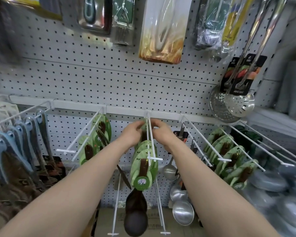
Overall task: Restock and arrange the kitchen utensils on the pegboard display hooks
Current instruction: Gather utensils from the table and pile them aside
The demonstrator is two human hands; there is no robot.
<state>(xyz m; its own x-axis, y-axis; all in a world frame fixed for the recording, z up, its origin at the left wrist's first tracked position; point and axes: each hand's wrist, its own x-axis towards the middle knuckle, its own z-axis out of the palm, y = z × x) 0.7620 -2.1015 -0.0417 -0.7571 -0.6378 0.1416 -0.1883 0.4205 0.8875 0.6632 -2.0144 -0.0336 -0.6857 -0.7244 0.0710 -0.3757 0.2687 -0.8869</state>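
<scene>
While left hand [132, 134] and right hand [161, 132] pinch the card [143, 126] far back on the hook [150, 144], keep it square, seat fully.

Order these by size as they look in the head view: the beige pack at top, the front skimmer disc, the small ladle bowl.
1. beige pack
2. front skimmer disc
3. small ladle bowl
These are apparent sizes only, because the things hang at different distances from the camera.
</scene>
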